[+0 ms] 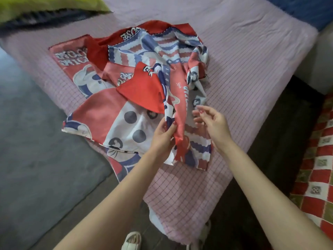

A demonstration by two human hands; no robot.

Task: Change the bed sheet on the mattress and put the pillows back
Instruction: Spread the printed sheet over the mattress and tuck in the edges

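Observation:
A crumpled red, white and blue printed sheet (137, 82) lies half unfolded on the mattress, which is covered by a pink checked sheet (252, 56). My left hand (163, 135) pinches a bunched fold of the printed sheet near its front edge. My right hand (212, 123) hovers just to the right of that fold with relaxed fingers and holds nothing. A yellow-green pillow (45, 6) lies blurred at the far left corner of the mattress.
A grey surface (36, 150) adjoins the mattress on the left. A red and white checked cloth (317, 168) lies at the right, a blue fabric (306, 9) at the far right corner. My sandalled foot (132, 240) stands on the dark floor below.

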